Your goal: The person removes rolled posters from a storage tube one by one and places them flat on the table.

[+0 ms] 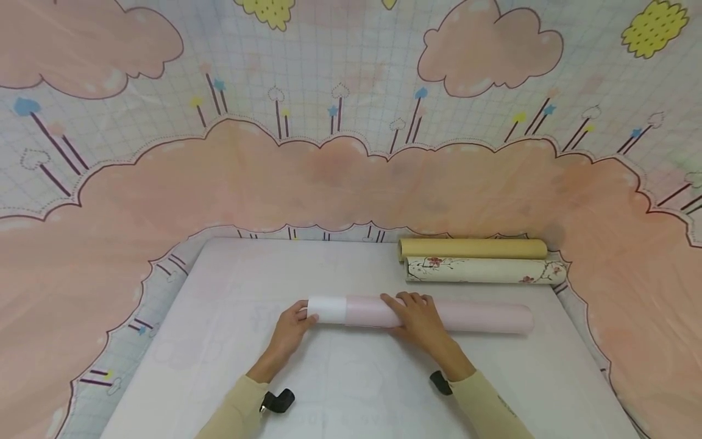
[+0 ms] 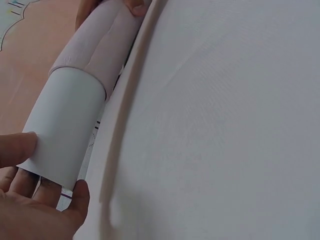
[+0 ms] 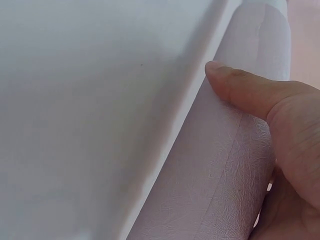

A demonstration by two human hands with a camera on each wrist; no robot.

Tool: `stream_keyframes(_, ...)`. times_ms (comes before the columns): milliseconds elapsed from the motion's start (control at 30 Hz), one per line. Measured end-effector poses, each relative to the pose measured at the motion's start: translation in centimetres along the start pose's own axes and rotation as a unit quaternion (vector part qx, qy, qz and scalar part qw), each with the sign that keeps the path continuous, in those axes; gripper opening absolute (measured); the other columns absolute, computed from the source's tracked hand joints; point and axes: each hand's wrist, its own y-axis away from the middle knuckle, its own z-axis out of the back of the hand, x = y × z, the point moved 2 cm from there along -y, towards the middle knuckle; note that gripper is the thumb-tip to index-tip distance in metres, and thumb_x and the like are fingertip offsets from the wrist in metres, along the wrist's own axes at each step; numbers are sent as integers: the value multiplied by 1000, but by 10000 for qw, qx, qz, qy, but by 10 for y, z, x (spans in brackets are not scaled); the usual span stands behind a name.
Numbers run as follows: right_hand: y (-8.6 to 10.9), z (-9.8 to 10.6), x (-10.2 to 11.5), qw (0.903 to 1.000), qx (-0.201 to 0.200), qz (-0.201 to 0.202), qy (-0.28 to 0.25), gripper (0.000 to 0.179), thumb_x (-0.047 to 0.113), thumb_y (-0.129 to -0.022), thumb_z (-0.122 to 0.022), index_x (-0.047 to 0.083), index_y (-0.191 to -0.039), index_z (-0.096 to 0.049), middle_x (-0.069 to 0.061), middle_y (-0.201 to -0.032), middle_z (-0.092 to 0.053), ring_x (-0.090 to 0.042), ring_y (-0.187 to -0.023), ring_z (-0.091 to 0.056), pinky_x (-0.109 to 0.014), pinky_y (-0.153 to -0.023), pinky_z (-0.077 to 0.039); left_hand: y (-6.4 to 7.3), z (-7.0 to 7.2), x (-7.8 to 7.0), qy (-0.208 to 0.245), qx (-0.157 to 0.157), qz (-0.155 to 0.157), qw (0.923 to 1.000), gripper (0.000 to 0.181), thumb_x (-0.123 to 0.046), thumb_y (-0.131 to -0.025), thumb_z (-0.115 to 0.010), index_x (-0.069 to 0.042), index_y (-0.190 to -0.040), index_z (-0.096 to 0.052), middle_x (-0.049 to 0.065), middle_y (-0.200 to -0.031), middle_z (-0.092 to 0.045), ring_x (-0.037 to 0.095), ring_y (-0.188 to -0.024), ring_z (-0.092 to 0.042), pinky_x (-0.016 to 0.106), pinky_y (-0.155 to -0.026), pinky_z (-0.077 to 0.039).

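Note:
A pale pink roll of textured wallpaper (image 1: 485, 316) lies crosswise over the white tabletop. From its left end sticks out a smooth white section (image 1: 327, 310), whose link to the roll inside is hidden. My left hand (image 1: 289, 329) pinches that white end; in the left wrist view the thumb presses on its outside and several fingers reach into its open end. My right hand (image 1: 422, 320) grips the pink roll near its middle. In the right wrist view the thumb (image 3: 240, 87) lies along the pink surface, with the other fingers mostly hidden behind the roll.
Two more rolls lie at the table's back right: a yellow one (image 1: 474, 248) and, in front of it, a cream one with red blossoms and branches (image 1: 482, 271). The white table (image 1: 230, 366) stands before a cloud-patterned cloth backdrop (image 1: 329, 177).

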Motion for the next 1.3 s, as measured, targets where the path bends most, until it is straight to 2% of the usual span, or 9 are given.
stream_keyframes(200,4,4,-6,10000,-90,-38,5,78,38,-75,-84,29,-143,-48,-9,-129,-61,-34,-119,-56,-58,-100,-41,1,7,0,12,-10,-22,10000,35,-12,-94,-63,-6,-129,-58,17,-122,-69,25,-117,-63,42,-98,-49)
stream_keyframes(400,7,5,-12,9997,-221,-39,101,78,37,-74,-85,29,-143,-49,-9,-127,-61,-34,-118,-57,-57,-99,-42,0,13,0,-50,-31,-91,9999,37,-12,-94,-63,-5,-130,-57,18,-123,-68,25,-117,-62,40,-96,-48)
stream_keyframes(633,12,7,-18,9987,-498,14,148,77,34,-73,-86,27,-141,-51,-9,-124,-63,-35,-115,-59,-58,-97,-43,-1,23,-4,-137,-145,-113,9997,38,-14,-95,-64,-4,-131,-56,20,-124,-67,28,-118,-62,44,-99,-48)
stream_keyframes(800,15,9,-23,9972,-705,96,235,77,34,-72,-87,26,-140,-52,-9,-122,-64,-35,-112,-60,-58,-95,-44,1,28,-8,-136,-136,-165,9997,38,-13,-95,-63,-4,-132,-56,21,-126,-66,29,-119,-61,43,-98,-47)
stream_keyframes(1033,16,8,-27,9983,-540,40,199,78,32,-73,-87,28,-141,-50,-9,-125,-63,-36,-116,-59,-59,-99,-43,4,31,-8,-52,-56,-146,9999,38,-13,-95,-63,-4,-132,-56,21,-126,-66,29,-119,-61,44,-100,-46)
stream_keyframes(1300,18,11,-30,9979,-575,-1,307,78,33,-71,-87,28,-140,-52,-9,-124,-64,-35,-114,-59,-58,-97,-44,3,42,-4,-99,-156,-184,9997,39,-12,-95,-63,-5,-132,-55,20,-126,-66,29,-120,-61,43,-101,-45)
